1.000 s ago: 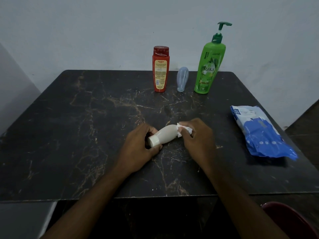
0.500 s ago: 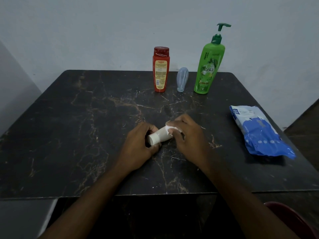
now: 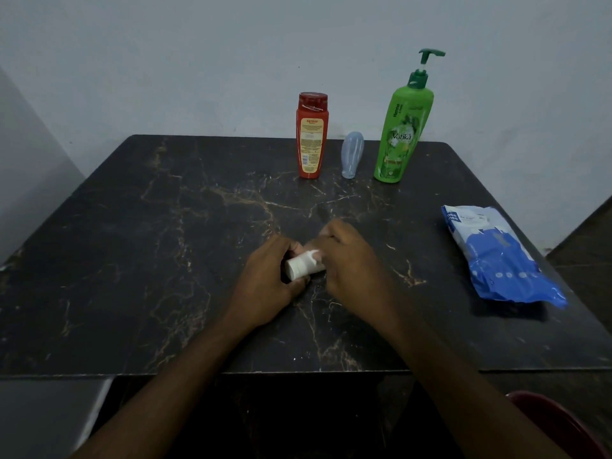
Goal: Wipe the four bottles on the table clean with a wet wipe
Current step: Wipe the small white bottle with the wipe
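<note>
A small white bottle lies on its side near the middle of the dark marble table. My left hand grips its cap end. My right hand covers the rest of the bottle and holds a white wet wipe pressed against it, so most of the wipe and bottle are hidden. At the table's far edge stand a red bottle, a small pale blue bottle and a tall green pump bottle.
A blue and white wet wipe pack lies flat near the table's right edge. A dark red seat shows at the bottom right. A pale wall rises behind the table.
My right hand has slid the wipe leftward along the white bottle toward the cap, hiding more of the bottle. My left hand has stayed on the cap end.
</note>
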The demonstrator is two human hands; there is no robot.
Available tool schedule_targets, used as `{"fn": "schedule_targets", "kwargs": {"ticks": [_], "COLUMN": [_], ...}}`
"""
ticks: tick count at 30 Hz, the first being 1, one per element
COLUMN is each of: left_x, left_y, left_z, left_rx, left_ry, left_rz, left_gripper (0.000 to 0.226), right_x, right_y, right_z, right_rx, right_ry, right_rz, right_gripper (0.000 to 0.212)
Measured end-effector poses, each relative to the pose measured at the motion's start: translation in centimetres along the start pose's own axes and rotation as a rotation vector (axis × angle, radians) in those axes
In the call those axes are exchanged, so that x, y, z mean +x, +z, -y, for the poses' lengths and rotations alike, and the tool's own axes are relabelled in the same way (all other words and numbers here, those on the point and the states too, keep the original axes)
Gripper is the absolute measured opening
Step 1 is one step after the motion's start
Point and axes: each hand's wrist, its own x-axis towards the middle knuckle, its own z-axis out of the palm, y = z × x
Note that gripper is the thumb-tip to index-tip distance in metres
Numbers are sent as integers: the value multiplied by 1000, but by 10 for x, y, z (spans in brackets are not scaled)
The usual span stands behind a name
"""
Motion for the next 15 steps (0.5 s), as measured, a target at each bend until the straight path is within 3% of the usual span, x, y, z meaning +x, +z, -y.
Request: {"fn": "schedule_targets", "kwargs": {"ticks": [5,9,13,15], "left_x": [0,0,-1,0], "left_y": [0,-1,-1,0], "left_z": [-2,-1,0,0], "left_rx": [-9,-22,-32,-23], "left_ry": [2,1,-5,-4], "left_rz": [0,-7,-6,0], "left_gripper": [36,35,35,35], "right_x": [-6,0,-9,-15], "right_y": [4,-2,2,2], "right_z": [11,-25,-47,-48], "right_rx": [-51,-29,75,190], "right_ry": [-70,154,399,438], "right_rz": [52,-26,-3,-66], "right_gripper": [40,43,26,23]}}
